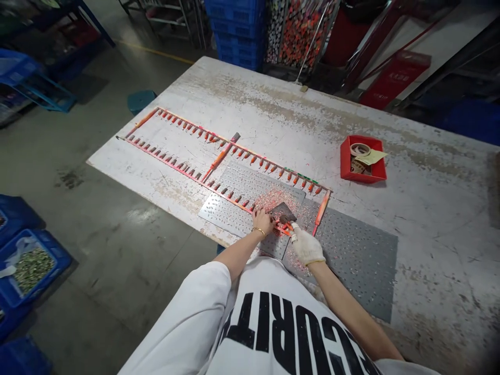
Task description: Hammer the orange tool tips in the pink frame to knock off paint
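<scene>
A long frame (222,154) with orange-pink bars lies on the worktable, small orange and dark pieces lined along both long sides. At its near right part, my bare left hand (263,221), with a bracelet at the wrist, has its fingers closed by the lower bar; what they pinch is too small to name. Close beside it, my right hand (305,245) in a white glove grips an orange-handled tool (289,226), its exact kind unclear. A dark flat plate (283,212) lies just beyond both hands, amid pink and orange flakes on grey dimpled mats (359,250).
A red box (363,174) holding a tape roll and yellow paper stands on the table's right part. Blue crates (236,31) are stacked behind the table. Blue bins (58,258) stand on the floor at left, and a teal stool (141,101) is near the far left corner.
</scene>
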Motion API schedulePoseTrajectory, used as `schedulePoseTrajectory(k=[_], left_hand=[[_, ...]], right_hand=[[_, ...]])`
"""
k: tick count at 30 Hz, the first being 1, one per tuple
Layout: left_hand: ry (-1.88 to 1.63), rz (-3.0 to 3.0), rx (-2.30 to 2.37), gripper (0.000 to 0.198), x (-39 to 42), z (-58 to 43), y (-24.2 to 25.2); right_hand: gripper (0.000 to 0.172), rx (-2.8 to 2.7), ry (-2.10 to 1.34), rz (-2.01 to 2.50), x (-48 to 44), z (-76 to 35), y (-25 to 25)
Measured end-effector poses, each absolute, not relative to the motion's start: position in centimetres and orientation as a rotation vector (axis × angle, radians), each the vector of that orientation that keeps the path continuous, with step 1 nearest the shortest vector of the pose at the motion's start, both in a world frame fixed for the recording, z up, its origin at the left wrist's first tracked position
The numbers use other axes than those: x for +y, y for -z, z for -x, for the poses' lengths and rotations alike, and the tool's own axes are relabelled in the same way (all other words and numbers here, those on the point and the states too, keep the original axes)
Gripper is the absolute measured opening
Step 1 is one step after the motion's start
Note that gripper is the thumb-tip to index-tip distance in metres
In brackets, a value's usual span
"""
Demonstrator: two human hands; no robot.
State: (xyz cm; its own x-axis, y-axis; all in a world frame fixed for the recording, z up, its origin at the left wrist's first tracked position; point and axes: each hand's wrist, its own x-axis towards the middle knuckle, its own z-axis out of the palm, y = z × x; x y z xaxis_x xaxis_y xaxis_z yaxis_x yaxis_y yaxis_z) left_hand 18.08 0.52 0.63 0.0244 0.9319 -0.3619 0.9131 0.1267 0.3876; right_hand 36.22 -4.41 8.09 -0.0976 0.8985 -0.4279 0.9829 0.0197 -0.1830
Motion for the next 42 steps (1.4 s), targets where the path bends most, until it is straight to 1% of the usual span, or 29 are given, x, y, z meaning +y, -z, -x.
schedulePoseTrajectory(k=[5,12,19,25,30,38,42], left_hand=[[-0.041,-1.765,1.863,0.025,0.5,-18.0,-0.6],[-0.057,-1.754,1.848,0.022,0.6,-18.1,-0.7],[-0.056,-1.757,1.845,0.027,0.5,-18.1,-0.4],[-0.032,-1.771,1.871,0.024,0.5,-18.0,-0.5],[-0.029,-1.783,1.862,0.020,0.5,-18.0,-0.6],[-0.018,-1.780,1.871,0.022,0.7,-18.0,-0.7],[-0.029,-1.779,1.869,0.022,0.6,-18.0,-0.7]], right_hand=[[0.053,2.113,0.551,-2.045,-5.1,-36.4,-9.4],[0.047,2.073,0.591,-1.894,-4.8,-35.6,-8.3],[0.055,2.083,0.517,-1.956,-5.7,-36.5,-9.3],[0.048,2.055,0.609,-1.901,-5.4,-35.7,-8.2],[0.047,2.088,0.569,-1.960,-6.1,-35.8,-9.3],[0.040,2.057,0.630,-1.885,-5.7,-35.4,-8.7],[0.042,2.074,0.569,-1.934,-5.8,-36.0,-9.4]])
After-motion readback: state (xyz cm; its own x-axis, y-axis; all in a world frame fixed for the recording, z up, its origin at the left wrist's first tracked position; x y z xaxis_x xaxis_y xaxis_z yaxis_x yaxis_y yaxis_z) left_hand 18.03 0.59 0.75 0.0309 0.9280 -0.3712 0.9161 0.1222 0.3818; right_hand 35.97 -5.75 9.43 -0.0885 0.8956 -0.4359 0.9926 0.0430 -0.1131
